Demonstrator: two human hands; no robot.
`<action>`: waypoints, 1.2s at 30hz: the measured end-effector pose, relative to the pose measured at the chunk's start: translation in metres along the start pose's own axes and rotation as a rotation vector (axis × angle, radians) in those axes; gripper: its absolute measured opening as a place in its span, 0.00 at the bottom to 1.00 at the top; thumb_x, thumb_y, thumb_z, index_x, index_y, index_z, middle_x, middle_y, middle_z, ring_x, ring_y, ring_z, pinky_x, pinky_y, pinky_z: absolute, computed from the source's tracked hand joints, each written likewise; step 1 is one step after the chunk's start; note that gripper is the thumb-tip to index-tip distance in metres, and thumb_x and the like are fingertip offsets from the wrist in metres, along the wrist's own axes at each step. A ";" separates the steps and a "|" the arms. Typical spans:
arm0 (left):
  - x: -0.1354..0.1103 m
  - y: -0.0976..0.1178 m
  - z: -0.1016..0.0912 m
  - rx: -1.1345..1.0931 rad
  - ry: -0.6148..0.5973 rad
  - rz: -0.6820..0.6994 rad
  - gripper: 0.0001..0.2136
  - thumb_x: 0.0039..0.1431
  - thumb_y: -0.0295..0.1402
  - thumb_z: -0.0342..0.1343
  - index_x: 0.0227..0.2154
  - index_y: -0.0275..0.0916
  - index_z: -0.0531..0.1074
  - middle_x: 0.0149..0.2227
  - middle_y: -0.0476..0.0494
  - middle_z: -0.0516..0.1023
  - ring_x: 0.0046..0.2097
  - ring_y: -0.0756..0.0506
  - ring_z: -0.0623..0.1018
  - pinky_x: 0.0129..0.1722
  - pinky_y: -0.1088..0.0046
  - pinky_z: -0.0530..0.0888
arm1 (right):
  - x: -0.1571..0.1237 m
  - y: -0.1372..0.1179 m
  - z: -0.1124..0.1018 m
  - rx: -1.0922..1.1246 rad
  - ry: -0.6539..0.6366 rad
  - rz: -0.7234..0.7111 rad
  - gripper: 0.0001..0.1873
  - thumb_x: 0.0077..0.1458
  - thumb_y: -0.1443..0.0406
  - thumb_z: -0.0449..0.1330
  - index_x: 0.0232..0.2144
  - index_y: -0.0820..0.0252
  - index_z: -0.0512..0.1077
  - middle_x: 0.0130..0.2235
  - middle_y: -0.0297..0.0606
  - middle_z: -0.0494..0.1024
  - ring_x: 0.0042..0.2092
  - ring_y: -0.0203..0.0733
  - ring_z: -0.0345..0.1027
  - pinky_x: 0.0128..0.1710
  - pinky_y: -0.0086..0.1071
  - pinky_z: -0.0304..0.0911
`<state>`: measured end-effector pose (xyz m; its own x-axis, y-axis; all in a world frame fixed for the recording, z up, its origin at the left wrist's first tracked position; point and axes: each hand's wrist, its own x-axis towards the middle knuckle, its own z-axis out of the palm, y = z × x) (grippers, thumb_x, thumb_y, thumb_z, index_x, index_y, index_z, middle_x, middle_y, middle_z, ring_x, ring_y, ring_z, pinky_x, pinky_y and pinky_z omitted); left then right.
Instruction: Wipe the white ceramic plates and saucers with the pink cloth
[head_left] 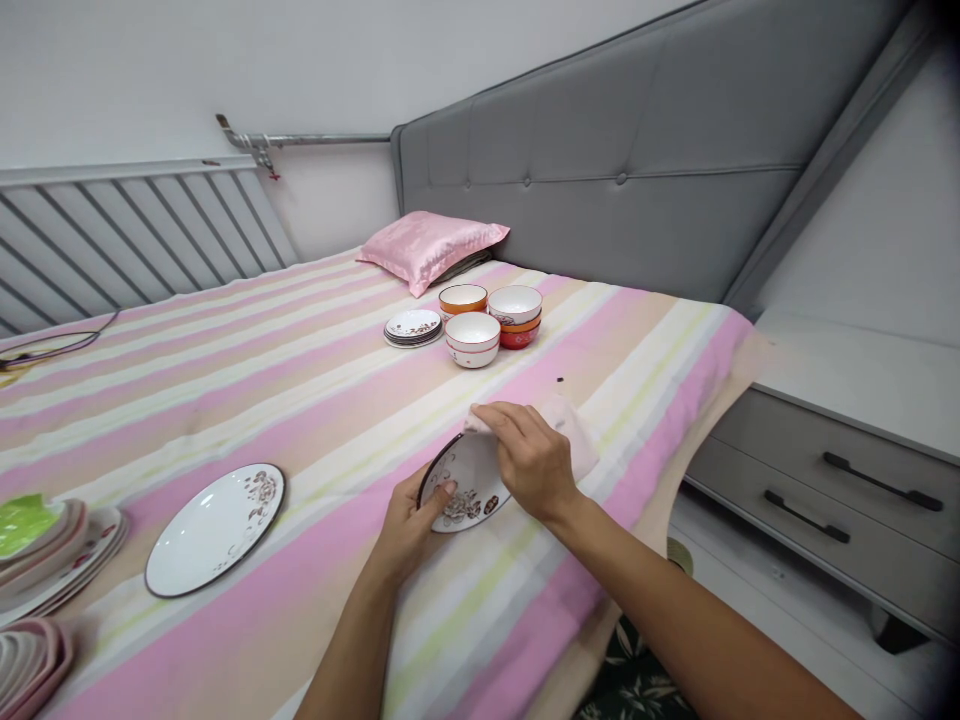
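My left hand [412,520] grips the near left edge of a white plate [469,485] with a dark rim and brown flower pattern, thumb on its face. The plate is tilted up above the bed. My right hand [532,460] is closed on a pale pink cloth [574,430] and presses it against the plate's upper right edge. Part of the plate is hidden behind that hand. To the left, a larger white oval plate [214,530] with the same kind of pattern lies flat on the striped bedspread [337,440].
Stacked bowls [472,340] and a pile of small plates [412,325] stand farther back, near a pink pillow [431,245]. More dishes [75,560] sit at the left edge. A grey headboard [600,150] and a drawer cabinet [825,480] bound the right side.
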<state>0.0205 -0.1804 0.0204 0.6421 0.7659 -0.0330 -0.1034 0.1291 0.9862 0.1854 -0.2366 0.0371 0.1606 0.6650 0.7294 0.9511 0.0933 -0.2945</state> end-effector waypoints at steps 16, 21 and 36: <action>0.000 -0.001 -0.001 0.009 0.013 0.007 0.20 0.49 0.33 0.58 0.46 0.35 0.69 0.38 0.40 0.78 0.37 0.42 0.76 0.37 0.67 0.71 | -0.002 -0.006 0.000 0.092 0.003 0.062 0.25 0.53 0.72 0.45 0.54 0.61 0.60 0.51 0.40 0.68 0.51 0.39 0.62 0.47 0.30 0.61; 0.000 -0.002 -0.002 0.058 -0.010 0.053 0.17 0.49 0.33 0.58 0.44 0.35 0.71 0.35 0.43 0.78 0.36 0.43 0.75 0.35 0.70 0.71 | 0.000 -0.019 -0.005 0.031 -0.042 -0.198 0.22 0.57 0.61 0.50 0.55 0.55 0.60 0.56 0.38 0.63 0.48 0.41 0.64 0.46 0.33 0.62; 0.000 0.000 -0.003 0.025 0.053 -0.018 0.19 0.48 0.33 0.59 0.45 0.33 0.71 0.37 0.39 0.78 0.37 0.41 0.76 0.37 0.67 0.71 | -0.002 0.009 0.009 0.203 0.030 0.173 0.17 0.60 0.65 0.47 0.50 0.54 0.66 0.44 0.36 0.73 0.44 0.34 0.67 0.41 0.26 0.62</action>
<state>0.0181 -0.1782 0.0197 0.6024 0.7960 -0.0588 -0.0725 0.1279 0.9891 0.1915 -0.2308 0.0276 0.3264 0.6621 0.6747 0.8369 0.1294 -0.5318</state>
